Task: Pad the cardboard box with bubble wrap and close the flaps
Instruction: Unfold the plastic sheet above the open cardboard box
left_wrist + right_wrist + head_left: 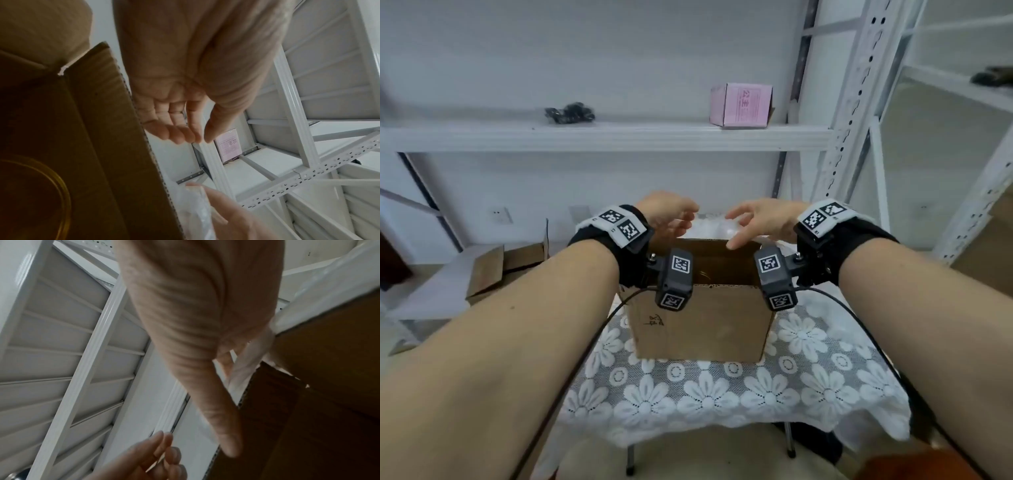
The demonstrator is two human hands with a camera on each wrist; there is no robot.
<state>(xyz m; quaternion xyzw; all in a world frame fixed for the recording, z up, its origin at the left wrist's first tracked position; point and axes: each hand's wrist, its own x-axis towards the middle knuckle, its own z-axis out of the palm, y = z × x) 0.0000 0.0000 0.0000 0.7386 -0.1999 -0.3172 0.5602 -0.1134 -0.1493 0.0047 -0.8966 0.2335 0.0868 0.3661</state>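
Bubble wrap [710, 224] protrudes above the cardboard box [698, 322], flaps unclosed; left hand [671, 214] and right hand [760, 222] spread, gripping nothing.

Box [700, 325]: brown cardboard, upright on the flowered cloth, top open – flaps raised, dark scribble on the near wall.
Flap [107, 116]: stands up, corrugated edge showing.
Wrap [710, 228]: clear bubble sheet – bunched at the far rim, rising above the box's far wall and draped over it.
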